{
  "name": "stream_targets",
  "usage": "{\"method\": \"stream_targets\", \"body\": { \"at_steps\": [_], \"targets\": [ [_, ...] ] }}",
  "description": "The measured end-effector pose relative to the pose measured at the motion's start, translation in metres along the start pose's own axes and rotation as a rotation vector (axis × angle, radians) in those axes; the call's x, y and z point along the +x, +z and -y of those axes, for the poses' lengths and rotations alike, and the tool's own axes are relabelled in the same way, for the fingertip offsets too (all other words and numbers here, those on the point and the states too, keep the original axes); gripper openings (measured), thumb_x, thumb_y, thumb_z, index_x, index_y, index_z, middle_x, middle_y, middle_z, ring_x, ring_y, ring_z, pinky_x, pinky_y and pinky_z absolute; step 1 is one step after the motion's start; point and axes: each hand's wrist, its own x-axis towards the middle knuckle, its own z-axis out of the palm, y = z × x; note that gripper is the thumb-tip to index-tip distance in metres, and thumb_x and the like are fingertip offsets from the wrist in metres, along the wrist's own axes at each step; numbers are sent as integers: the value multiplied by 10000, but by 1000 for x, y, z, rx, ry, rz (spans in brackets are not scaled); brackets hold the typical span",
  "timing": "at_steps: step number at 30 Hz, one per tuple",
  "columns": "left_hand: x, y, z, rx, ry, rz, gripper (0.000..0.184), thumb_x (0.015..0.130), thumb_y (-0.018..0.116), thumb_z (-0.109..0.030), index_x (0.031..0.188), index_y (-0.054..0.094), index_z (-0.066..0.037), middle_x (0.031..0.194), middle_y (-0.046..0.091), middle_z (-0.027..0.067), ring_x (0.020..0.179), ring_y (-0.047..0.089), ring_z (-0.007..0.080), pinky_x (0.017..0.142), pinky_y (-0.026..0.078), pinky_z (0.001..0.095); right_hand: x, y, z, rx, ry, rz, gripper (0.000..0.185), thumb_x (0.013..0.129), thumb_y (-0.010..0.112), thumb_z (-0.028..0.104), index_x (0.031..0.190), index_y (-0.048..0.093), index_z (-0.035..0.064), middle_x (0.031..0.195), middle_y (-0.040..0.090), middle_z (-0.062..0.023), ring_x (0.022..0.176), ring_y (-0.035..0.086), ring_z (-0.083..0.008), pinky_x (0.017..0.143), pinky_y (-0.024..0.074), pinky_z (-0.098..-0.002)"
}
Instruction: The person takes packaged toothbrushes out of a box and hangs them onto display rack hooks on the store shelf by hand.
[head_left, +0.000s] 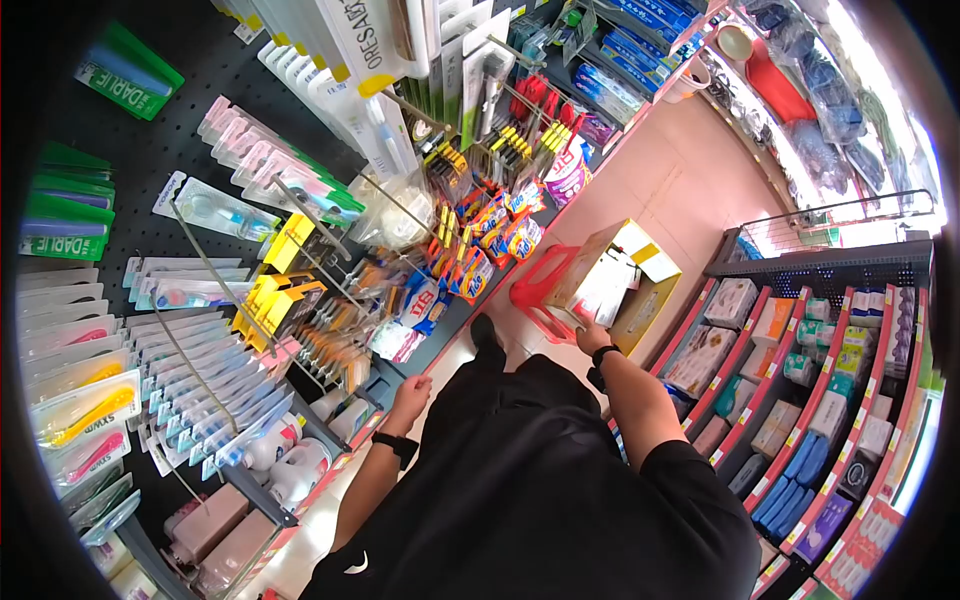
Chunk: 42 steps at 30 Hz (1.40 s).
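Observation:
My left hand [408, 403] hangs in front of the lower pegboard shelf, fingers curled in, with nothing visible in it. My right hand [592, 337] is at the near edge of an open cardboard box [655, 320], its fingers closed on the box's edge or a flap. White papers or packets [606, 285] show inside the box. Under and beside the box is a red plastic stool [535, 290]. Left of it, orange Tide packets [470, 272] and a blue packet [424, 303] lie on the shelf.
A pegboard [150, 60] with metal hooks, toothbrushes and yellow-black packs [275, 305] fills the left side. On the right, a tiered shelf [790, 400] holds soaps and tissue packs. Pinkish floor tiles [665, 150] run between them. My shoe [486, 335] is beside the left shelf.

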Motion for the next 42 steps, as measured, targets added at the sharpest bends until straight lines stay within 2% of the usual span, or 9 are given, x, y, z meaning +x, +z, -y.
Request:
{"method": "stream_targets", "body": {
  "at_steps": [3,5,10,14,17,26,31,38,42],
  "targets": [
    [-5,-5,55,-125,-261,-29,237,893,637,-234,972,693,-17,756,652,54,714,629,192,640,501,364,-12,-10,15,44,41,-12,495,927,498,347,1397,524,191,1313,585,-240,1229,552,-407,1059,434,-454],
    [10,-18,141,610,364,213,239,860,677,-256,863,706,-19,691,626,39,650,605,207,580,473,404,-7,-7,15,68,43,-7,481,930,497,344,1388,532,202,1303,591,-240,1223,555,-406,1053,436,-458],
    [-3,-6,213,-92,-514,261,149,871,692,-212,902,681,-67,732,632,52,630,603,185,541,459,350,-17,-11,22,134,-18,-87,432,943,498,323,1358,558,220,1273,604,-244,1198,564,-409,1034,442,-475],
    [1,-27,159,219,-75,233,193,917,607,-258,966,642,-75,767,628,58,623,602,190,544,473,334,-9,-14,17,149,-207,-290,369,942,486,327,1254,618,183,1132,658,-243,1083,610,-438,937,482,-520],
    [13,-15,127,-249,-393,49,254,943,546,-293,1015,624,-63,820,630,65,654,607,199,576,489,339,0,-39,35,92,-251,-288,360,933,491,303,1242,623,174,1144,657,-238,1082,613,-437,940,484,-514],
    [-6,13,49,-224,-273,67,290,936,543,-276,1107,634,-60,883,643,55,736,620,191,666,503,359,-5,-69,53,-12,-95,1,522,889,508,316,1396,514,192,1334,563,-251,1225,551,-416,1057,438,-455],
    [13,22,170,319,86,253,276,946,527,-237,1133,623,-59,872,643,63,707,624,204,634,511,370,-15,-78,53,-67,-57,15,544,862,562,289,1392,516,176,1339,559,-247,1213,561,-407,1037,456,-444],
    [-12,46,167,-442,-631,112,207,947,525,-209,1066,618,-68,793,622,80,622,601,207,544,486,352,18,-84,17,22,-174,61,455,844,556,242,1277,631,123,1198,671,-182,1152,620,-324,983,487,-399],
    [-18,81,111,-395,-559,19,212,941,508,-199,1061,626,-69,794,621,67,624,600,190,546,481,332,48,-80,-5,-16,-307,141,386,866,540,260,1193,692,123,1188,676,-171,1112,636,-333,960,494,-395]
  ]
}}
